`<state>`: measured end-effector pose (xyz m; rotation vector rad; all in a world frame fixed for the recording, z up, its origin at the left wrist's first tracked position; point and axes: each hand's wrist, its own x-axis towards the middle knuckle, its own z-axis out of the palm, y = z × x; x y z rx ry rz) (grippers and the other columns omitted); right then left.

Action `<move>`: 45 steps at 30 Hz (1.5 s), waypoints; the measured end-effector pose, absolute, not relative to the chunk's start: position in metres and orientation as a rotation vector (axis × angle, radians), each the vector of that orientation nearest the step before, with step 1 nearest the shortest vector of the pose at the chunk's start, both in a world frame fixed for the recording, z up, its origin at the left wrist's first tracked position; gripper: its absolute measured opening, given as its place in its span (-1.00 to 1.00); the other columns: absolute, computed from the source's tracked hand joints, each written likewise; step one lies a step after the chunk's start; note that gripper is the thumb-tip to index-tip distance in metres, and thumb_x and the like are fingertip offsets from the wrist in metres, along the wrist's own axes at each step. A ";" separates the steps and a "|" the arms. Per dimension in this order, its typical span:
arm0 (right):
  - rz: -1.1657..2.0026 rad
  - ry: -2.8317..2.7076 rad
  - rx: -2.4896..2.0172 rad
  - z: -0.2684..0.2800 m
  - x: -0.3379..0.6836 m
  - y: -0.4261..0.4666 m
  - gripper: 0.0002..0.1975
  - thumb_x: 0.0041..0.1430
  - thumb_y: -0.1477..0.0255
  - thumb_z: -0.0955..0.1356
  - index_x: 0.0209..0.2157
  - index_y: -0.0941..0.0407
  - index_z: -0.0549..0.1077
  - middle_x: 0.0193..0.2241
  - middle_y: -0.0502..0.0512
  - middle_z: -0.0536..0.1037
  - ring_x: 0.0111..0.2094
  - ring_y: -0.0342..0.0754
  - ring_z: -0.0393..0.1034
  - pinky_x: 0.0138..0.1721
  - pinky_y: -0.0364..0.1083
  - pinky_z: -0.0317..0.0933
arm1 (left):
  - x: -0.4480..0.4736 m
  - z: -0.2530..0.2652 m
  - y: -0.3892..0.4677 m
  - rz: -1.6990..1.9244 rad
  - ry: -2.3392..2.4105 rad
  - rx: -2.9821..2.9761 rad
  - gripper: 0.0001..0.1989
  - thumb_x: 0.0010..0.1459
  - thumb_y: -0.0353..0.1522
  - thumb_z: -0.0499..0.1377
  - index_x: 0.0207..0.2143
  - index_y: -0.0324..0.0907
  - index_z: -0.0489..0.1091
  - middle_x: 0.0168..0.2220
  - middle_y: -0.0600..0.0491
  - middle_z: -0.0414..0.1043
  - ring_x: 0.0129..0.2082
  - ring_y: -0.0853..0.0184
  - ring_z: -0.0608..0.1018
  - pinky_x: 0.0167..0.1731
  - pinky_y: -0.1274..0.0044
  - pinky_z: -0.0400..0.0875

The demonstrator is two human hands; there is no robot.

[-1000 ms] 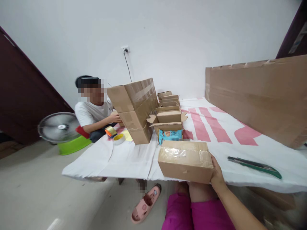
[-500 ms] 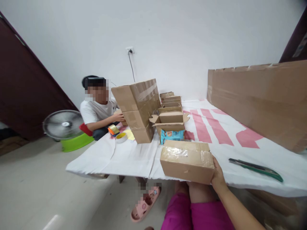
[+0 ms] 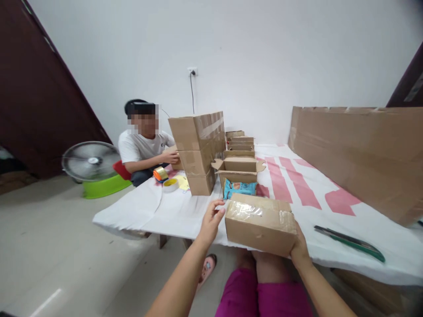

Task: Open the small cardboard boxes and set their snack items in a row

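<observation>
A taped cardboard box (image 3: 261, 224) lies at the table's front edge, clear tape shining on its top. My right hand (image 3: 299, 248) grips its right end, with the fingertips hidden behind the box. Beside the left end is my left hand (image 3: 212, 220), open, thumb and fingers apart; whether it touches the cardboard I cannot tell. Just behind the box sits a blue snack packet (image 3: 239, 189), in front of an open cardboard box (image 3: 239, 167). A green utility knife (image 3: 350, 243) rests to the right.
Taped boxes (image 3: 198, 163) are stacked left of the row of open boxes. Tape rolls (image 3: 171, 185) lie near a co-worker (image 3: 142, 149), whose hand is on another box. A large carton (image 3: 357, 154) stands at right, a fan (image 3: 90, 160) on the left floor.
My left hand has come into view from below and reached the box's left end. My right hand still holds the box, and the camera view has shifted slightly.
</observation>
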<state>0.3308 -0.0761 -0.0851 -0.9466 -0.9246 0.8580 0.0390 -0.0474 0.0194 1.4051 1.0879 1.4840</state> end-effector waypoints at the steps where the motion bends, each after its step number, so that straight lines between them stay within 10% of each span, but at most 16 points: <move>1: 0.847 -0.922 -0.964 -0.085 0.331 -0.076 -0.36 0.12 0.02 0.35 0.14 0.06 0.34 0.11 0.11 0.46 0.10 0.17 0.37 0.08 0.13 0.30 | 0.048 0.020 -0.042 1.479 1.055 1.389 -0.56 0.02 -0.10 0.25 -0.09 -0.10 0.38 0.08 -0.05 0.35 0.15 0.09 0.33 0.07 0.38 0.22; 11: 0.755 -1.128 -1.260 -0.058 0.372 -0.070 -0.42 -0.01 -0.01 0.39 -0.04 0.06 0.49 -0.02 0.15 0.56 0.04 0.17 0.40 0.05 0.12 0.29 | 0.075 0.013 -0.036 1.407 0.788 1.193 -0.51 -0.01 -0.22 0.13 0.01 -0.12 0.34 0.15 -0.02 0.33 0.09 0.02 0.39 0.06 0.31 0.23; 20: -0.210 -1.803 -2.114 -0.073 0.533 -0.089 -0.50 0.02 0.11 0.21 -0.13 0.06 0.55 -0.11 0.23 0.59 -0.09 0.34 0.45 -0.11 0.29 0.30 | 0.077 0.014 -0.038 1.419 0.735 1.102 -0.48 -0.05 -0.25 0.16 0.02 -0.13 0.36 0.23 -0.03 0.23 0.16 -0.02 0.32 0.11 0.32 0.16; 34: -0.726 -2.387 -0.946 0.114 0.353 -0.044 -0.73 0.32 0.41 0.25 0.01 0.09 0.43 -0.22 0.17 0.49 -0.26 0.03 0.39 -0.26 -0.03 0.25 | 0.079 0.014 -0.037 1.423 0.713 1.080 -0.46 -0.06 -0.30 0.13 0.05 -0.14 0.33 0.00 -0.01 0.43 -0.05 0.10 0.45 -0.01 0.35 0.26; 45: -0.982 -2.691 -0.826 0.128 0.258 -0.031 -0.67 0.27 0.54 0.28 0.06 0.06 0.41 -0.26 0.17 0.48 -0.28 0.03 0.28 -0.29 -0.02 0.00 | 0.081 0.017 -0.035 1.469 0.673 1.120 -0.48 -0.05 -0.28 0.16 0.02 -0.16 0.35 0.04 -0.04 0.44 0.02 0.06 0.43 0.04 0.33 0.23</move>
